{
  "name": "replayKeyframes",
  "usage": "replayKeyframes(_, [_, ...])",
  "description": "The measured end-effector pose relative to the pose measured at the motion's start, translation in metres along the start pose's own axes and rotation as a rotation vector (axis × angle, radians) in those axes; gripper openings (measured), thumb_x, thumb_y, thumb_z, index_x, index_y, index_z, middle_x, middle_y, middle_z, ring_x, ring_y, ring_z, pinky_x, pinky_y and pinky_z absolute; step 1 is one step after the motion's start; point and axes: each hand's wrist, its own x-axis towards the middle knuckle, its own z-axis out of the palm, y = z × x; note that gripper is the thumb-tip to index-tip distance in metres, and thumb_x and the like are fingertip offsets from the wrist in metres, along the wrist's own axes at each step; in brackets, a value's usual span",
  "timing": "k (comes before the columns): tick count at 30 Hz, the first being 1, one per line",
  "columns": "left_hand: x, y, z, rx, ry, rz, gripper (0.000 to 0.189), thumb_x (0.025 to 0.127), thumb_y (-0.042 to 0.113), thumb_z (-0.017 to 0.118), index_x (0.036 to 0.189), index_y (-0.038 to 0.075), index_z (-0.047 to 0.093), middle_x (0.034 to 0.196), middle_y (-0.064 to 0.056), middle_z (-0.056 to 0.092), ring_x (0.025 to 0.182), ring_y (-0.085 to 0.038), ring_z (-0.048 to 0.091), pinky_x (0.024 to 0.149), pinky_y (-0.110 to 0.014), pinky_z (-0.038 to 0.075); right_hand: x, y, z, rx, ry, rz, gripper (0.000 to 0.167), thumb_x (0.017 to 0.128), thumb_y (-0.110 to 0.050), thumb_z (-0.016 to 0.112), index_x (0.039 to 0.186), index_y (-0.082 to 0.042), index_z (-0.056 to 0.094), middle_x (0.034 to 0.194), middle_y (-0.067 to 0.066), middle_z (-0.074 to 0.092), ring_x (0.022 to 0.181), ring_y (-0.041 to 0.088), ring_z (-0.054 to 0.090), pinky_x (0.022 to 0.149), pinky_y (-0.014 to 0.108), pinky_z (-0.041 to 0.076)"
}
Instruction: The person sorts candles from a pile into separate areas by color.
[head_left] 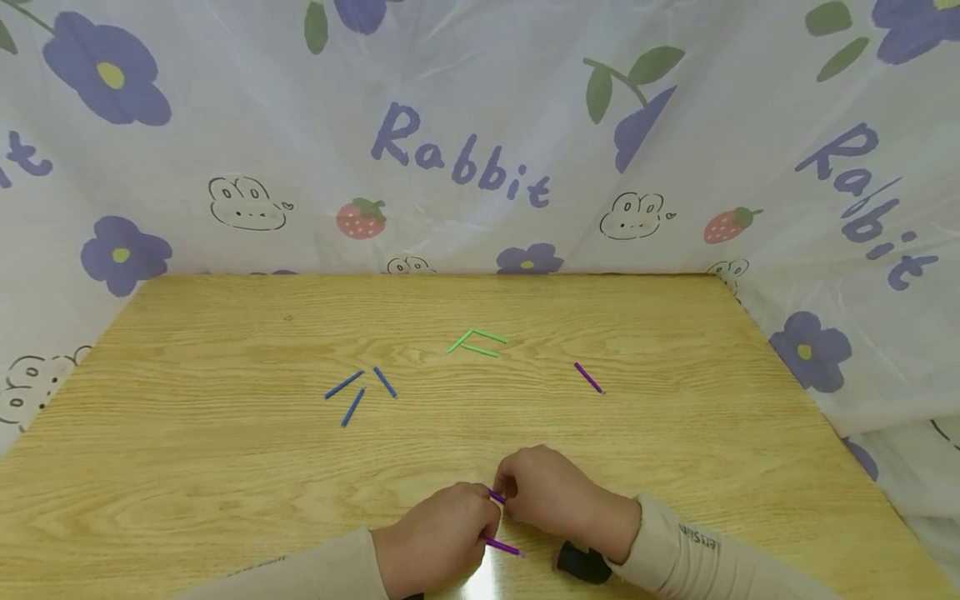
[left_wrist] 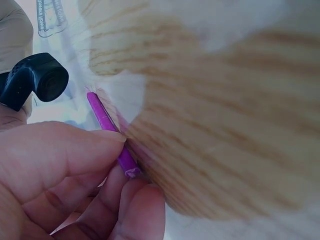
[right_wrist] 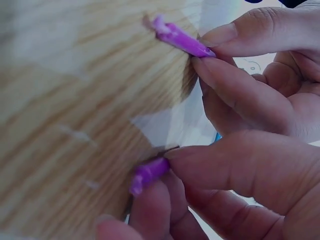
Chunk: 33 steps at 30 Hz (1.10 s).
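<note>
My left hand (head_left: pixel 442 533) pinches a short purple stick (head_left: pixel 504 547) between thumb and fingers, low over the near part of the table. In the left wrist view this stick (left_wrist: pixel 105 112) slants across the fingertips, its lower end frayed. Beside it, my right hand (head_left: pixel 558 492) pinches a second purple stick (head_left: pixel 497 497), partly hidden by the fingers. The right wrist view shows both sticks apart, the right hand's stick (right_wrist: pixel 150 175) lower and the left hand's stick (right_wrist: pixel 182 41) higher. A third purple stick (head_left: pixel 589 378) lies alone on the table, beyond the right hand.
On the wooden table (head_left: pixel 225 467), three blue sticks (head_left: pixel 353 407) lie loosely at the left. Three green sticks (head_left: pixel 480 351) lie farther back, partly touching. A black device (head_left: pixel 582 563) sits at the right wrist. A printed cloth (head_left: pixel 480 75) hangs behind the table.
</note>
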Motion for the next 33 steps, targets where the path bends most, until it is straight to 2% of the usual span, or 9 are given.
replayKeyframes(7, [-0.001, 0.0, 0.001, 0.015, 0.006, 0.0, 0.025, 0.069, -0.005, 0.064, 0.057, 0.016, 0.057, 0.063, 0.012, 0.046, 0.062, -0.001, 0.041, 0.056, -0.014, 0.035, 0.001, 0.004, 0.0, 0.039, -0.019, 0.003, 0.015, 0.07, 0.003, 0.069, 0.08, -0.009, 0.07, 0.07, -0.009, 0.058, 0.063, 0.006, 0.048, 0.059, 0.022, 0.042])
replayKeyframes(12, [-0.002, 0.0, 0.001, 0.025, 0.008, 0.002, 0.024, 0.068, -0.005, 0.064, 0.058, 0.016, 0.058, 0.063, 0.012, 0.047, 0.061, -0.001, 0.041, 0.056, -0.013, 0.034, 0.0, 0.007, -0.003, 0.086, -0.004, 0.004, 0.016, 0.074, 0.003, 0.066, 0.083, -0.009, 0.071, 0.074, -0.006, 0.061, 0.065, 0.008, 0.049, 0.059, 0.023, 0.043])
replayKeyframes(17, [-0.003, -0.001, 0.002, 0.027, 0.016, 0.016, 0.024, 0.067, -0.006, 0.064, 0.058, 0.016, 0.058, 0.062, 0.012, 0.045, 0.06, -0.001, 0.041, 0.055, -0.012, 0.033, 0.0, 0.01, -0.008, 0.074, 0.049, 0.003, 0.016, 0.077, 0.003, 0.064, 0.085, -0.009, 0.072, 0.079, -0.004, 0.064, 0.07, 0.009, 0.052, 0.064, 0.024, 0.045])
replayKeyframes(22, [-0.002, -0.001, 0.002, 0.018, 0.004, 0.013, 0.024, 0.068, -0.006, 0.064, 0.059, 0.016, 0.058, 0.062, 0.012, 0.044, 0.06, 0.0, 0.039, 0.056, -0.011, 0.033, 0.002, 0.014, -0.014, 0.098, 0.093, 0.019, 0.017, 0.076, 0.005, 0.064, 0.086, -0.007, 0.072, 0.076, -0.003, 0.063, 0.071, 0.011, 0.052, 0.062, 0.023, 0.045])
replayKeyframes(27, [-0.001, -0.001, 0.002, 0.024, 0.0, 0.008, 0.024, 0.068, -0.005, 0.065, 0.058, 0.016, 0.057, 0.06, 0.013, 0.044, 0.06, 0.0, 0.039, 0.056, -0.011, 0.033, 0.004, 0.02, -0.021, 0.116, 0.139, 0.049, 0.018, 0.077, 0.005, 0.063, 0.087, -0.007, 0.071, 0.074, -0.004, 0.061, 0.069, 0.01, 0.052, 0.06, 0.022, 0.045])
replayKeyframes(33, [-0.001, -0.001, 0.002, 0.037, 0.016, 0.021, 0.025, 0.066, -0.005, 0.065, 0.057, 0.016, 0.055, 0.059, 0.013, 0.043, 0.061, -0.001, 0.039, 0.056, -0.011, 0.031, 0.005, 0.029, -0.032, 0.101, 0.199, 0.104, 0.018, 0.079, 0.004, 0.06, 0.089, -0.007, 0.072, 0.078, -0.004, 0.062, 0.072, 0.01, 0.053, 0.063, 0.024, 0.046])
